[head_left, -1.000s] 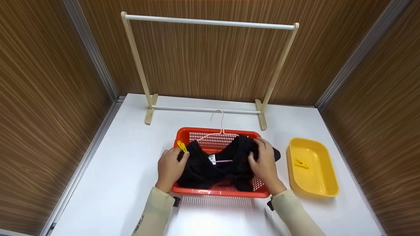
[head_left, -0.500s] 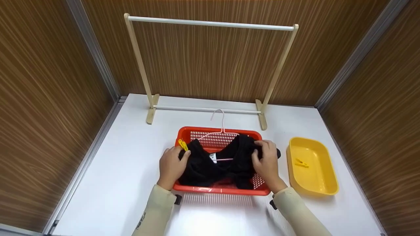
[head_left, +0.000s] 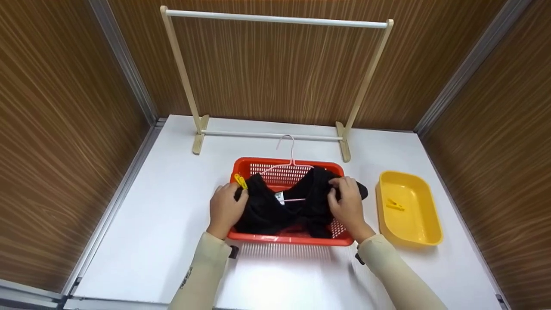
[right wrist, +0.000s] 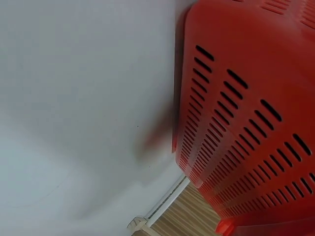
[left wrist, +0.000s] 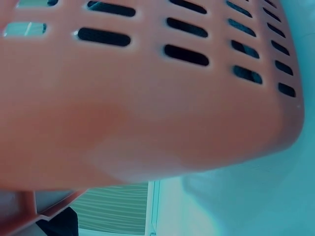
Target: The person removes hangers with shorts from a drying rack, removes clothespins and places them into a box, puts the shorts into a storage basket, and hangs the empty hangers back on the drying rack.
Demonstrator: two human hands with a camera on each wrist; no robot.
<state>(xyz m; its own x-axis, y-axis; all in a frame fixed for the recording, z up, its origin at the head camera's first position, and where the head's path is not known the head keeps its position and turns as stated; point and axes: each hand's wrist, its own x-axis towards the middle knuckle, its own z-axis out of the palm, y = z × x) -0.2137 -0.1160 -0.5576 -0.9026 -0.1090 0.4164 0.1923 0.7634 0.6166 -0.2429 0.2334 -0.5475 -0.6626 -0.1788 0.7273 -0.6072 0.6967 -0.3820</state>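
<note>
A black garment lies over a red basket, with a pink hanger inside it whose hook stands out beyond the basket's back rim. My left hand grips the garment's left shoulder, where a yellow clip is fastened beside the fingers. On the other side, my right hand pinches the cloth at the right shoulder between thumb and fingers. Neither hand shows in the wrist views, which are filled by the basket's outer wall on the left and its slotted side on the right.
Behind the basket stands a wooden rack with a white top bar. To the right, a yellow tray holds another yellow clip. Wood-grain panels enclose the white table at the back and both sides.
The whole head view has shifted, so rack, basket and tray appear slightly higher. The right fingers have moved a little on the garment's shoulder; the left hand keeps its grip.
</note>
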